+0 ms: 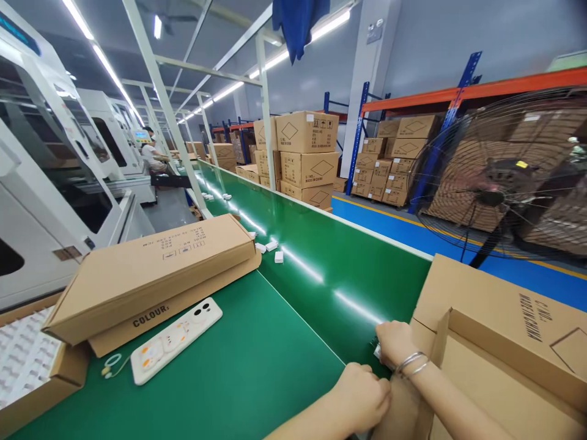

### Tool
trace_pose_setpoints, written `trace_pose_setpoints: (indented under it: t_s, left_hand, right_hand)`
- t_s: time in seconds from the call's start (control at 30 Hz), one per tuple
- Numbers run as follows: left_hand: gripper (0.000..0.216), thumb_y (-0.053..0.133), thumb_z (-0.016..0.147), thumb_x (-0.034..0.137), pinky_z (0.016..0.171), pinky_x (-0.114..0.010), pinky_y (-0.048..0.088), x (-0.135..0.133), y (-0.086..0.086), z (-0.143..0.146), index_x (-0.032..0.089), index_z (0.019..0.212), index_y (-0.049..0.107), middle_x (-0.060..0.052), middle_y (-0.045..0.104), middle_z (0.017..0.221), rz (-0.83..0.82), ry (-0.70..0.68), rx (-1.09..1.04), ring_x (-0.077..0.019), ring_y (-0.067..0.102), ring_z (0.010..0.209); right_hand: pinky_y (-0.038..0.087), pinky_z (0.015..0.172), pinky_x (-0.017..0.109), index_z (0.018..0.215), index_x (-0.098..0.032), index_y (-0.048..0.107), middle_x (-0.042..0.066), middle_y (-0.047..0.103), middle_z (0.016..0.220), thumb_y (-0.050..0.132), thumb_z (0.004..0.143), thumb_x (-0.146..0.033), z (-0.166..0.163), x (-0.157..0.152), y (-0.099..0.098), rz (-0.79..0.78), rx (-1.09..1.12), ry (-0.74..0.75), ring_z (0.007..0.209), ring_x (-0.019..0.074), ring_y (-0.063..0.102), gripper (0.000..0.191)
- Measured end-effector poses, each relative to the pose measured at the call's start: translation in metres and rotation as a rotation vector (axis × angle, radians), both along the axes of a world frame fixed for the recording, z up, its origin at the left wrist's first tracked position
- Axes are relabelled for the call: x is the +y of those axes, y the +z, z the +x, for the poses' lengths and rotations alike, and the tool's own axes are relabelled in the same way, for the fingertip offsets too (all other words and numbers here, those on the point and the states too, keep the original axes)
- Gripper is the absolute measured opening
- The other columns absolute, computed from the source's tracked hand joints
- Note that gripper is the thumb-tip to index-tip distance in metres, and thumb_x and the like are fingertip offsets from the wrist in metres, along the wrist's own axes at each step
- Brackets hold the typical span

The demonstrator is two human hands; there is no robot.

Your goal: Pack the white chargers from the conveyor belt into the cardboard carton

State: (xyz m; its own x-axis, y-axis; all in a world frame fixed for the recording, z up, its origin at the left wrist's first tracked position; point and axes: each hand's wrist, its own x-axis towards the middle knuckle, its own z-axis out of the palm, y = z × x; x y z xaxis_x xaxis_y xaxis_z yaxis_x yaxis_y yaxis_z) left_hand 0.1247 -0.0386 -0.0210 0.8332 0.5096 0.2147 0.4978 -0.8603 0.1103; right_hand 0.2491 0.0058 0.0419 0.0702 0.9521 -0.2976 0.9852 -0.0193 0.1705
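Observation:
My left hand point(362, 394) is closed at the near left edge of an open cardboard box point(498, 385); its curled fingers hide whatever they may hold. Just beyond it, my right hand point(397, 343), with silver bangles at the wrist, is closed over the green conveyor belt point(316, 256). A small white and dark piece point(377, 351) shows at its fingertips, too covered to name. Several small white block-shaped pieces point(279, 257) lie farther up the belt.
On the green tabletop point(220, 373) lie a phone in a white case point(177, 342) and a flat cardboard box point(160, 263). A carton of white parts point(27, 354) sits at left. A large fan point(493, 189) stands at right, and stacked cartons point(307, 159) beyond the belt.

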Motion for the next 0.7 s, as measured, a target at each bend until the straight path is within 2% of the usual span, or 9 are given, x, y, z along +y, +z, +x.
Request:
trace_pose_setpoints:
  t_s: [0.13, 0.2, 0.27, 0.37, 0.53, 0.63, 0.7]
  left_hand:
    - [0.016, 0.049, 0.08, 0.03, 0.052, -0.025, 0.042, 0.001, -0.001, 0.0, 0.018, 0.07, 0.052, 0.0, 0.063, 0.063, -0.004, -0.01, 0.024, -0.015, 0.057, 0.057]
    - [0.016, 0.049, 0.08, 0.03, 0.052, -0.024, 0.042, 0.0, 0.001, -0.001, 0.018, 0.07, 0.052, 0.0, 0.063, 0.064, 0.001, -0.009, 0.028, -0.015, 0.057, 0.058]
    - [0.017, 0.048, 0.081, 0.029, 0.052, -0.024, 0.042, -0.001, 0.003, -0.001, 0.018, 0.07, 0.052, 0.001, 0.064, 0.065, 0.008, -0.005, 0.024, -0.0151, 0.058, 0.059]
    - [0.019, 0.045, 0.083, 0.03, 0.052, -0.024, 0.042, -0.001, 0.006, -0.002, 0.018, 0.071, 0.052, 0.001, 0.063, 0.064, 0.006, 0.005, 0.019, -0.0151, 0.058, 0.06]
    - [0.018, 0.045, 0.082, 0.03, 0.052, -0.024, 0.041, -0.001, 0.005, -0.001, 0.018, 0.07, 0.053, 0.0, 0.062, 0.064, 0.001, 0.015, 0.025, -0.0149, 0.058, 0.06]
    - [0.017, 0.046, 0.081, 0.028, 0.053, -0.024, 0.041, -0.001, 0.005, -0.001, 0.018, 0.069, 0.053, 0.0, 0.062, 0.063, -0.001, 0.008, 0.034, -0.0149, 0.058, 0.06]
    - [0.018, 0.046, 0.081, 0.028, 0.053, -0.024, 0.041, -0.001, 0.006, -0.001, 0.018, 0.069, 0.054, -0.001, 0.062, 0.063, -0.001, 0.004, 0.036, -0.0148, 0.058, 0.06]
  right_hand:
    - [0.045, 0.07, 0.037, 0.084, -0.018, 0.067, 0.009, 0.069, 0.088, 0.074, 0.054, -0.025, 0.02, 0.007, 0.006, 0.056, 0.197, -0.026, 0.084, 0.0273, 0.063, 0.031]
    - [0.044, 0.065, 0.03, 0.093, -0.024, 0.066, 0.005, 0.069, 0.09, 0.069, 0.061, -0.039, 0.031, 0.01, 0.005, 0.093, 0.345, -0.02, 0.082, 0.024, 0.063, 0.036]
    - [0.043, 0.063, 0.025, 0.105, -0.028, 0.06, 0.002, 0.068, 0.094, 0.055, 0.072, -0.05, 0.036, 0.014, 0.001, 0.149, 0.473, -0.026, 0.082, 0.0195, 0.063, 0.04]
    - [0.042, 0.064, 0.024, 0.115, -0.027, 0.054, 0.002, 0.067, 0.098, 0.046, 0.078, -0.052, 0.032, 0.015, -0.012, 0.222, 0.583, -0.055, 0.083, 0.0183, 0.061, 0.046]
    - [0.037, 0.06, 0.025, 0.102, -0.032, 0.061, 0.0, 0.068, 0.089, 0.058, 0.068, -0.051, 0.018, 0.009, -0.028, 0.211, 0.628, -0.025, 0.079, 0.0206, 0.061, 0.038]
    - [0.034, 0.057, 0.024, 0.093, -0.031, 0.062, -0.001, 0.068, 0.084, 0.063, 0.064, -0.047, 0.019, 0.008, -0.035, 0.181, 0.613, -0.01, 0.077, 0.0212, 0.06, 0.033]
    - [0.034, 0.059, 0.023, 0.094, -0.028, 0.06, -0.001, 0.067, 0.087, 0.067, 0.061, -0.042, 0.023, 0.008, -0.039, 0.162, 0.614, 0.003, 0.08, 0.02, 0.06, 0.036]
